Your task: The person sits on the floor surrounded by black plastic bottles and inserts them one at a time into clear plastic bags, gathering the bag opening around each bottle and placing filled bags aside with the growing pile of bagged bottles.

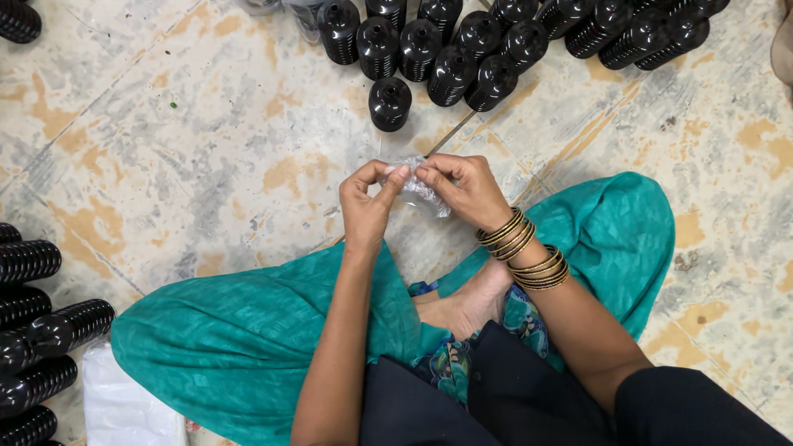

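A small crumpled clear plastic bag [419, 192] hangs between both hands above the floor. My left hand [368, 202] pinches its top edge with thumb and fingertips. My right hand [464, 188] grips the same edge from the other side, with gold bangles [522, 249] on its wrist. Just beyond the hands a black ribbed bottle [389, 103] stands upright on the floor, apart from the bag.
Several black ribbed bottles [487, 41] stand in a group along the top. More black bottles [37, 330] lie on their sides at the left edge, beside a white plastic sheet [124, 405]. My crossed legs in teal cloth [248, 330] fill the lower middle of the marbled floor [165, 165].
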A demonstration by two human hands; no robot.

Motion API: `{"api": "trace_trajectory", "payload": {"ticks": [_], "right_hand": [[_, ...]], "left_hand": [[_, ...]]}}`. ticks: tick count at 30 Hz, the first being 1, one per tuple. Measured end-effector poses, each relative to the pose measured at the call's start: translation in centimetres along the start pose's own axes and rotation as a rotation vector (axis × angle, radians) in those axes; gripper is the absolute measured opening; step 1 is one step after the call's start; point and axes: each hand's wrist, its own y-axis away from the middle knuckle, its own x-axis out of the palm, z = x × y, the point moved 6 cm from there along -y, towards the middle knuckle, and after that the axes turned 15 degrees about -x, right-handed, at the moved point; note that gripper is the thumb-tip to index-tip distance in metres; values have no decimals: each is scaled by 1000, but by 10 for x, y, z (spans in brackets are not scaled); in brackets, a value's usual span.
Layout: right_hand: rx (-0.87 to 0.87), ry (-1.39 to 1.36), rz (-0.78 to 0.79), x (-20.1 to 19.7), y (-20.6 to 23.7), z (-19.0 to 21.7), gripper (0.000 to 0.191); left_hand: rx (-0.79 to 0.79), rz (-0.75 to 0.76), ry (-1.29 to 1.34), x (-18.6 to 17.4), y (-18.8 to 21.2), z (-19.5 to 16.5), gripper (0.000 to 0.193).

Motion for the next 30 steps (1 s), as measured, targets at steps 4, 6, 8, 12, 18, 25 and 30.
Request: {"api": "trace_trajectory", "payload": {"ticks": [4, 6, 8, 12, 18, 25, 30], "right_hand": [[-14, 106, 7, -2, -2, 5, 26], [-14, 72, 13, -2, -1, 6, 24], [-58, 114, 18, -3, -1, 9, 23], [-183, 202, 25, -6, 0, 14, 20], [-132, -123, -17, -5, 2, 1, 25], [245, -1394, -65, -5, 21, -9, 24], [159, -583, 145, -30, 24, -13, 20]], "left_hand": [[61, -95, -95, -4, 2, -8, 39], [35, -21, -25, -2, 3, -12, 16], [42, 2, -62, 0, 5, -18, 10], [102, 74, -57, 4, 6, -25, 14], [-239, 413, 490, 8, 5, 6, 23], [-516, 552, 74, 19, 9, 43, 30], [-362, 575, -34, 16, 10, 49, 20]]}}
